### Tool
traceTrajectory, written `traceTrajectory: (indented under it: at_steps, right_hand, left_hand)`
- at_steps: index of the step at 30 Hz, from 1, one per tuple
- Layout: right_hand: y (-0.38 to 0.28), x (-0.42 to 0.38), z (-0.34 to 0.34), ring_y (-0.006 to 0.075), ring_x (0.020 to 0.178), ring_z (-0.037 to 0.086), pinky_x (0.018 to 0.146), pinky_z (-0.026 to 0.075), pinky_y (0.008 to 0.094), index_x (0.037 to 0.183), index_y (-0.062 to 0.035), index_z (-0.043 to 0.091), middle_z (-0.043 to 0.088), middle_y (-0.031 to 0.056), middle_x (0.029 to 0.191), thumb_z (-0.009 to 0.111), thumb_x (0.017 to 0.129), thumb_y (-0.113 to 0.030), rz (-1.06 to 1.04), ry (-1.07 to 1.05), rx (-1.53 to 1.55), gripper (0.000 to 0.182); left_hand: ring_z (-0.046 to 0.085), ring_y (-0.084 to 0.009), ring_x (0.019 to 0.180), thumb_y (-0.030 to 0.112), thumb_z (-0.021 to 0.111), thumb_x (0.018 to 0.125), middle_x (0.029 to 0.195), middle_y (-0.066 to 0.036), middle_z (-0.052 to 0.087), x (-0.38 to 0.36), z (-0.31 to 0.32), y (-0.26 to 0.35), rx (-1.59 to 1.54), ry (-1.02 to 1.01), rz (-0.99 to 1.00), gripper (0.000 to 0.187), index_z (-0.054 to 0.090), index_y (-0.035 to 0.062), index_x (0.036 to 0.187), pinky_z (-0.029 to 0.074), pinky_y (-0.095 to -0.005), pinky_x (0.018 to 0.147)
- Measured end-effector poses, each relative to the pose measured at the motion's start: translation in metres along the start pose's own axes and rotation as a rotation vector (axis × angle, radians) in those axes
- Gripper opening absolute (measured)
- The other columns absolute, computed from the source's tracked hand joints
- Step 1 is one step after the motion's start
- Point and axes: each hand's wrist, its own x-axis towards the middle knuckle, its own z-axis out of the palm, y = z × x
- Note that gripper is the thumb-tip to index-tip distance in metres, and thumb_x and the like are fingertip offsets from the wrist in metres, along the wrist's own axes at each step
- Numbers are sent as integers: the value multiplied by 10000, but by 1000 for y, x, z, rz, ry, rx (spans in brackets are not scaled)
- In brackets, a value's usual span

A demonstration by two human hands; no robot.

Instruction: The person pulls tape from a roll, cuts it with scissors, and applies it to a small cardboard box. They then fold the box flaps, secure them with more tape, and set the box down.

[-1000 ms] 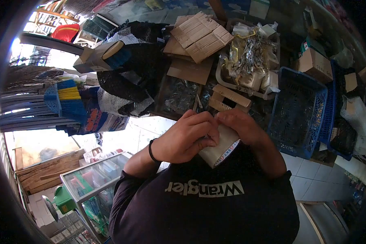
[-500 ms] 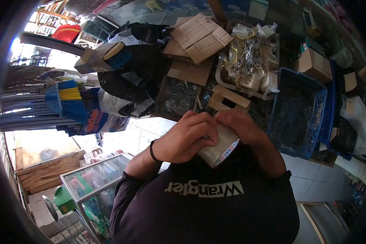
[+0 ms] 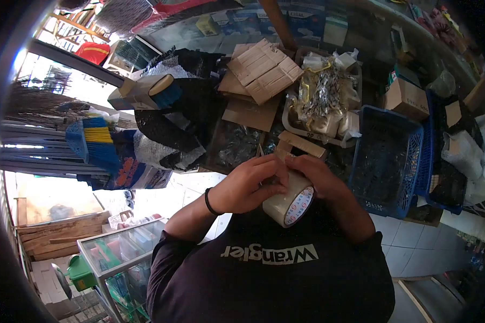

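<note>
Here the right hand (image 3: 313, 172) is closing its grip around the far side of a wide roll of tape (image 3: 276, 206), while the left hand (image 3: 253, 182) is bunching its fingers against the near side; whether that grip is pinching a loose edge of film, I cannot tell, as the fingertips are hiding it. The roll is sitting between both hands, up in front of the dark shirt (image 3: 269, 285), tilted, one end facing down and toward the right.

Judging by its looks, it is going to be handling as moderately weighty and firm, hardly fragile, with a glossy outside that could be slipping a little under dry fingers; only the film's free edge is likely to be thin and clingy. The surest hold is across the outer curve, or with fingers hooking into the core.

As for looks, the roll is showing a smooth beige-tan surface catching the light, and a white ring at its end is carrying blue and red print. Just beyond the hands, an open cardboard box (image 3: 306, 146) is lying, and farther out a tray (image 3: 289, 123) is holding plastic-wrapped goods (image 3: 328, 97).
</note>
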Motion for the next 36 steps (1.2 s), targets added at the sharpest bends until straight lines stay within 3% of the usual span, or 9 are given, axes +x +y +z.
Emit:
traceTrajectory:
  at_steps: [4, 7, 10, 13, 16, 31, 34, 36]
  right_hand:
    - [9, 2, -7, 141, 800, 566, 695, 467, 278, 1021, -16, 557, 584, 83, 905, 498, 897, -376, -90, -90, 32, 385]
    - [13, 6, -7, 153, 816, 568, 710, 464, 293, 1021, -16, 567, 588, 88, 917, 511, 893, -366, -1, -50, 95, 377]
    - [12, 5, -7, 154, 788, 572, 681, 467, 286, 991, -27, 581, 593, 83, 891, 521, 888, -363, -56, -58, 26, 356]
    - [14, 7, 0, 140, 730, 568, 619, 461, 271, 954, -34, 591, 595, 68, 841, 537, 878, -364, 8, 30, 158, 343]
    - [10, 5, 1, 121, 677, 556, 564, 445, 256, 910, -40, 592, 590, 53, 792, 548, 868, -371, -58, -14, 96, 336]
    - [13, 10, 14, 124, 667, 558, 586, 454, 258, 872, -43, 580, 587, 47, 795, 586, 836, -380, 95, 71, 294, 340]
    - [22, 14, 6, 129, 679, 565, 613, 462, 255, 895, -30, 574, 588, 56, 818, 592, 831, -387, 17, -76, 272, 363]
    - [24, 11, 11, 129, 687, 570, 619, 461, 250, 900, -25, 573, 590, 60, 819, 591, 829, -391, -58, -48, 240, 374]
  left_hand:
    - [560, -269, 792, 32, 624, 755, 787, -91, 559, 4, 1, 8, -57, 29, -161, 142, 588, 53, 890, 443, -356, 665]
    - [570, -249, 809, 48, 626, 755, 807, -64, 584, 5, 3, -4, 2, 42, 69, 118, 617, 83, 867, 431, -346, 692]
    - [577, -219, 823, 67, 631, 746, 829, -32, 593, 2, 2, 2, 185, 61, 48, 87, 626, 110, 822, 410, -331, 722]
    - [573, -192, 806, 82, 634, 736, 831, 0, 594, 0, 2, 7, 348, 97, 103, 93, 624, 126, 817, 393, -322, 737]
    - [561, -203, 822, 78, 630, 732, 861, -19, 581, -3, 5, 9, 408, 98, 82, 97, 612, 119, 818, 397, -329, 730]
    - [519, -289, 825, 9, 626, 690, 878, -108, 502, -15, 21, -5, 353, 253, 231, 191, 527, 31, 852, 414, -369, 745]
    - [520, -296, 825, -10, 624, 682, 883, -117, 494, -17, 19, -2, 349, 256, 258, 200, 522, 22, 852, 427, -373, 753]
    - [520, -295, 814, -17, 624, 680, 881, -119, 490, -18, 19, -2, 330, 277, 302, 203, 523, 19, 851, 440, -369, 740]
